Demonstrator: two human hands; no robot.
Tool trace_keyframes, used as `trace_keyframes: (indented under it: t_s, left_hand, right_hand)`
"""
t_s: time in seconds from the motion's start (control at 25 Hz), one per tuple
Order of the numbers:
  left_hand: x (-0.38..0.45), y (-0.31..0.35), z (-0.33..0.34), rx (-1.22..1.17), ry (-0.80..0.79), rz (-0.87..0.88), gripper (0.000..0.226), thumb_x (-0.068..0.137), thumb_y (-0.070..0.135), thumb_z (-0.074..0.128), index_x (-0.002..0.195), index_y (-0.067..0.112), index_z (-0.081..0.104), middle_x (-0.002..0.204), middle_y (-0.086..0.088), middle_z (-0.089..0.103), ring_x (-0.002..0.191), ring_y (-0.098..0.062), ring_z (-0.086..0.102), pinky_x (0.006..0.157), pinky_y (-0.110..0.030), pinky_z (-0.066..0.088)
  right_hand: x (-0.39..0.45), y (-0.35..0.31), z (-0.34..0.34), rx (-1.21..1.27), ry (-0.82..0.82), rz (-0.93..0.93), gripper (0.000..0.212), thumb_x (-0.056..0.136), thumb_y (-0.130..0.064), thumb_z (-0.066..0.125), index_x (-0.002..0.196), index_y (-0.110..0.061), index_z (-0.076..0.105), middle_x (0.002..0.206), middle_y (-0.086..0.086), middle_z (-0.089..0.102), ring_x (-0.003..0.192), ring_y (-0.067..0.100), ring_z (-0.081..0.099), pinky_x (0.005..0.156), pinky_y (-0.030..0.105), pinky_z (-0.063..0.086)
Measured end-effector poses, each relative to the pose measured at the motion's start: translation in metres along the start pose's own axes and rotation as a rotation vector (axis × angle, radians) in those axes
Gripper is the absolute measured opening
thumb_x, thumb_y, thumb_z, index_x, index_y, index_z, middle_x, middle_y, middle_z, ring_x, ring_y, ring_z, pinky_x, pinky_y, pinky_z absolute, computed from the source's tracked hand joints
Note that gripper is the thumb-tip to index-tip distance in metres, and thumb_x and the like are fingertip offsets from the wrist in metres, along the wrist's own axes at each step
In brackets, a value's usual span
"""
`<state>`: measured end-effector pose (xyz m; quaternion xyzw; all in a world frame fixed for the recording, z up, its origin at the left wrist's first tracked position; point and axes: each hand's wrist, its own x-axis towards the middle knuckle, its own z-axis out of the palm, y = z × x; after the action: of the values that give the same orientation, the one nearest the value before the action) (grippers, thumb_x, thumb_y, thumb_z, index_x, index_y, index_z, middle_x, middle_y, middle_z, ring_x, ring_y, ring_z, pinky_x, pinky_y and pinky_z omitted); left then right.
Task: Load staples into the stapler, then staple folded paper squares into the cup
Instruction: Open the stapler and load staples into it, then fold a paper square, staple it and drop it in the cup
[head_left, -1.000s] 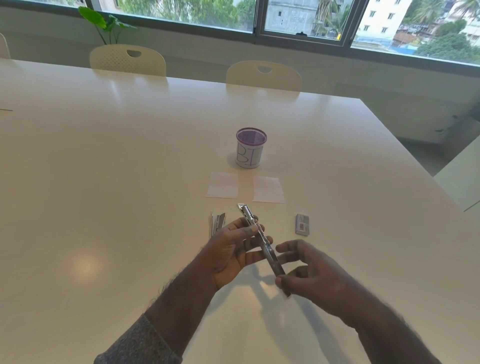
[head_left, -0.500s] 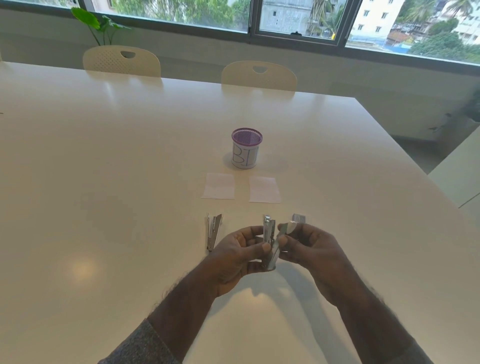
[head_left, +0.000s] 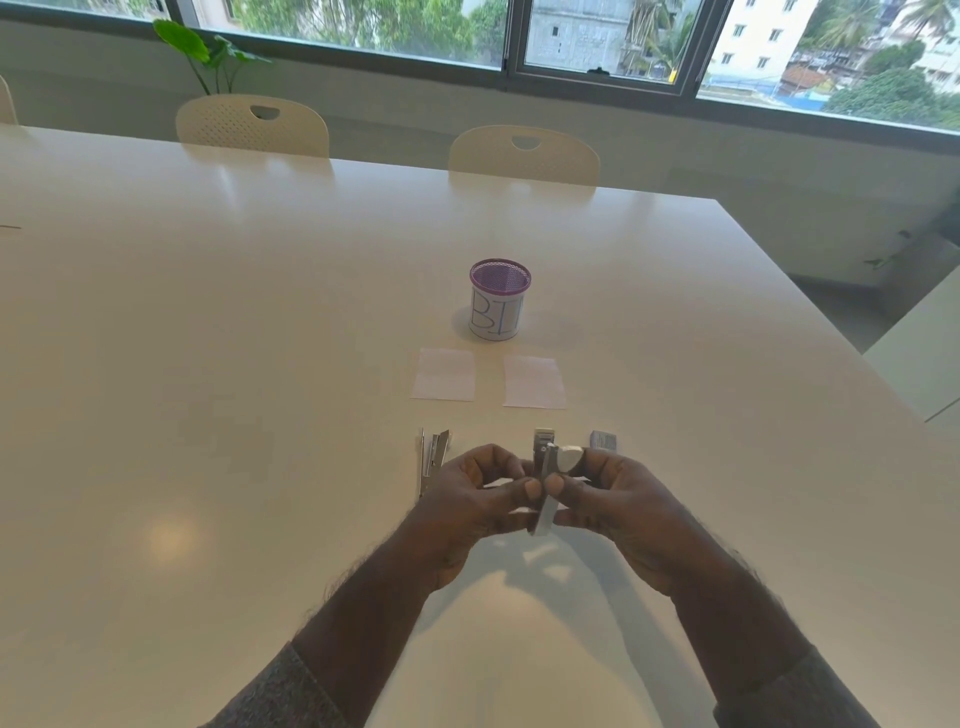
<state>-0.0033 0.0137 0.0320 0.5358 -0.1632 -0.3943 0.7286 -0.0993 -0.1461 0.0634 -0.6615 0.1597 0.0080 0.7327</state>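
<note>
Both my hands hold a small metal stapler (head_left: 544, 470) upright above the near middle of the table. My left hand (head_left: 478, 499) pinches it from the left, thumb against its side. My right hand (head_left: 602, 499) grips it from the right, thumb on its body. A second metal stapler (head_left: 431, 460) lies on the table just left of my left hand. A small staple box (head_left: 603, 440) lies behind my right hand. Two folded white paper squares (head_left: 444, 374) (head_left: 534, 382) lie side by side further back. A white cup with a purple mesh rim (head_left: 498, 301) stands beyond them.
The white table (head_left: 208, 364) stretches wide to the left and back. Two cream chairs (head_left: 252, 127) (head_left: 524, 156) stand at its far edge below a window. The table's right edge (head_left: 831, 338) drops to the floor, with another surface at the far right.
The stapler went from lying slanted between my hands to standing upright. My right hand came up from its lower end and now grips its side close to my left hand.
</note>
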Motion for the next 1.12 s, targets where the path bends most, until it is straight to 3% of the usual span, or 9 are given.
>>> trace_keyframes:
  t_s: [0.08,0.2,0.36,0.52,0.72,0.84,0.96,1.04,1.12]
  left_hand:
    - [-0.001,0.001,0.002,0.094,0.059,0.054,0.008,0.083,0.016,0.076,0.09,0.013,0.073,0.105,-0.013,0.074,0.099,-0.03,0.071,0.088,-0.042,0.057]
    - [-0.001,0.006,0.002,0.153,0.062,0.023,0.017,0.086,0.022,0.072,0.1,0.015,0.077,0.102,-0.008,0.075,0.097,-0.021,0.07,0.092,-0.037,0.054]
    - [0.001,0.01,-0.001,0.203,0.073,0.0,0.019,0.086,0.023,0.073,0.099,0.01,0.076,0.095,-0.007,0.075,0.092,-0.02,0.071,0.089,-0.035,0.057]
    - [0.003,0.01,-0.002,0.215,0.074,-0.013,0.011,0.091,0.014,0.067,0.09,0.006,0.074,0.083,-0.006,0.071,0.082,-0.016,0.069,0.083,-0.03,0.057]
    - [0.012,0.004,-0.001,0.221,0.113,-0.018,0.015,0.091,0.011,0.063,0.083,0.002,0.072,0.086,-0.014,0.071,0.084,-0.021,0.07,0.093,-0.042,0.056]
    - [0.017,0.004,0.0,0.205,0.144,-0.047,0.016,0.091,0.016,0.065,0.088,0.003,0.073,0.09,-0.015,0.075,0.087,-0.022,0.072,0.092,-0.041,0.057]
    - [0.032,0.014,0.002,0.441,0.347,0.055,0.019,0.085,0.026,0.069,0.098,0.013,0.074,0.093,-0.006,0.076,0.09,-0.022,0.072,0.089,-0.041,0.058]
    - [0.047,0.032,0.003,0.725,0.482,0.21,0.02,0.084,0.025,0.067,0.101,0.017,0.073,0.095,0.003,0.074,0.087,-0.016,0.07,0.084,-0.028,0.054]
    - [0.067,0.05,0.005,0.943,0.463,0.342,0.022,0.086,0.02,0.065,0.107,0.017,0.072,0.105,0.0,0.072,0.092,-0.016,0.069,0.084,-0.025,0.05]
  right_hand:
    - [0.0,0.0,0.006,-0.132,0.098,-0.033,0.034,0.077,-0.029,0.082,0.103,-0.009,0.074,0.098,0.012,0.077,0.091,0.023,0.073,0.085,0.038,0.058]
    - [0.002,-0.001,0.013,-0.282,0.248,-0.038,0.024,0.074,-0.028,0.083,0.093,-0.015,0.076,0.08,0.004,0.078,0.077,0.014,0.075,0.068,0.023,0.055]
    - [0.009,0.004,0.019,-0.478,0.342,-0.032,0.019,0.072,-0.035,0.084,0.083,-0.022,0.076,0.067,0.002,0.076,0.071,0.023,0.075,0.069,0.04,0.059]
    - [0.014,0.008,0.021,-0.559,0.382,-0.033,0.017,0.071,-0.03,0.085,0.083,-0.022,0.076,0.067,0.0,0.076,0.064,0.012,0.074,0.069,0.038,0.062]
    - [0.018,0.01,0.022,-0.618,0.429,-0.021,0.018,0.074,-0.035,0.083,0.082,-0.021,0.076,0.071,-0.001,0.075,0.065,0.011,0.073,0.067,0.036,0.062]
    - [0.021,0.007,0.02,-0.651,0.441,0.0,0.022,0.076,-0.044,0.079,0.083,-0.024,0.074,0.08,-0.007,0.073,0.069,0.007,0.071,0.063,0.029,0.059]
    - [0.024,0.005,0.017,-0.715,0.495,0.025,0.023,0.077,-0.039,0.079,0.086,-0.019,0.072,0.081,-0.014,0.063,0.07,0.002,0.062,0.054,0.017,0.044]
    - [0.029,0.009,0.019,-0.788,0.522,0.014,0.023,0.078,-0.033,0.078,0.091,-0.016,0.07,0.081,-0.013,0.058,0.073,0.008,0.061,0.058,0.021,0.047]
    - [0.034,0.016,0.026,-0.907,0.524,0.002,0.026,0.079,-0.034,0.075,0.096,-0.016,0.068,0.088,-0.003,0.061,0.081,0.016,0.061,0.068,0.028,0.052]
